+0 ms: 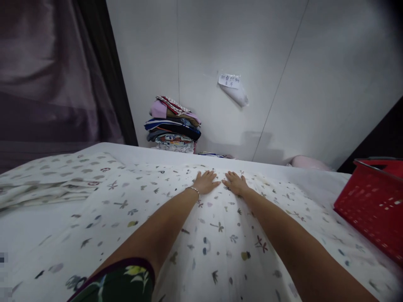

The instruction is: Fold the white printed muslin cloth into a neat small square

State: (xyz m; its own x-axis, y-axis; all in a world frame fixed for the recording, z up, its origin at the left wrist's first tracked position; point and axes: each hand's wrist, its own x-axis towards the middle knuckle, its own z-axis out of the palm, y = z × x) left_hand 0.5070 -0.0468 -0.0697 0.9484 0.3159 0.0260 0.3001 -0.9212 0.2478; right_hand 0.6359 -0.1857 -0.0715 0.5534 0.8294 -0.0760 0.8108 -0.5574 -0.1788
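A white cloth (220, 251) printed with small leaves, palm trees and other motifs lies spread over the white table (40, 226). Its near part runs down toward me, off the bottom of the view. On its far part rests my left hand (204, 183), palm down with fingers apart and a bracelet at the wrist. Just to the right, my right hand (235, 183) also lies flat on the cloth, fingers spread. The two hands are close together but do not touch, and neither holds anything.
At the left lies another patterned cloth (53, 174), loosely folded. A red plastic basket (371, 205) stands on the right. Beyond the far edge rises a stack of folded clothes (173, 126) against the wall (151, 54). A handwritten paper note (229, 80) hangs there. A purple curtain (47, 84) covers the left.
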